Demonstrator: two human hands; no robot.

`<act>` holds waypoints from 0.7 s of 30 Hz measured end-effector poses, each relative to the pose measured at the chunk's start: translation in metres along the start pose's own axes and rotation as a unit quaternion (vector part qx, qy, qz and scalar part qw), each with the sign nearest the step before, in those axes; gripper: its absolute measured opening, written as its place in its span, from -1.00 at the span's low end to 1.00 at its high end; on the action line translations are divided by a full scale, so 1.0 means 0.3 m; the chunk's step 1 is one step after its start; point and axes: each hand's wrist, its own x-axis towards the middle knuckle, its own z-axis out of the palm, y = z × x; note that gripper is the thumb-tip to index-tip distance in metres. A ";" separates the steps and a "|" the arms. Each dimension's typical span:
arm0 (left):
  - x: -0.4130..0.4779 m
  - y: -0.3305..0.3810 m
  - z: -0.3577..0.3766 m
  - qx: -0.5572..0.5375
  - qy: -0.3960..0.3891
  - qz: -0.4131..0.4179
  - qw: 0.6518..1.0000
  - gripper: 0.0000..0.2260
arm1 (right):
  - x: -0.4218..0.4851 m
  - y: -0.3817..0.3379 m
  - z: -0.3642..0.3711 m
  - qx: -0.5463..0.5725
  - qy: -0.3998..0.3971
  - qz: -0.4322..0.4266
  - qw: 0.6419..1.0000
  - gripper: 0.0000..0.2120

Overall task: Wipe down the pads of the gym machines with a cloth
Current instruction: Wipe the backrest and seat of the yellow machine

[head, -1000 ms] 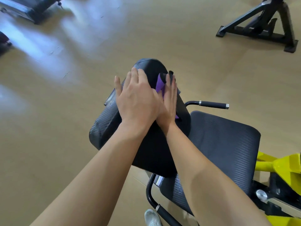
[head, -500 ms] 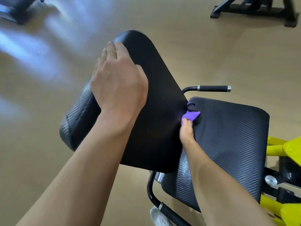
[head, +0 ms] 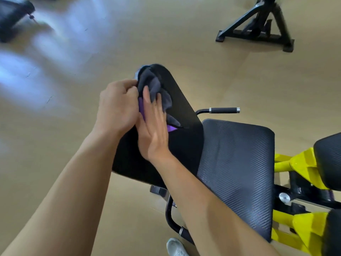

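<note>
Cloth (head: 156, 93): grey and purple, bunched on the upper part of the smooth black back pad (head: 180, 115). Left hand (head: 118, 108): curled closed, gripping the cloth's left edge at the pad's side. Right hand (head: 153, 126): open and flat, fingers extended, pressing the cloth against the pad. Textured black seat pad (head: 236, 169): just right of the back pad. Handle (head: 224, 110): black grip, behind the seat. Yellow frame (head: 302, 163): far right. Black stand (head: 258, 28): on the tan floor (head: 184, 43), well apart.

Head view, steeply down, close over pad (head: 184, 115)
</note>
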 end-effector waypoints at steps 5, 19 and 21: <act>-0.108 -0.020 0.068 0.123 0.019 0.030 0.992 -0.71 | -0.186 0.370 -0.038 0.026 -0.008 0.152 0.988 -0.46; -0.151 -0.040 0.042 0.124 0.012 0.051 0.991 -0.72 | -0.311 0.456 -0.042 0.097 0.063 0.462 0.879 -0.42; -0.162 -0.043 -0.009 0.027 -0.019 0.030 0.999 -0.82 | -0.283 0.301 -0.038 0.054 0.009 0.372 0.926 -0.26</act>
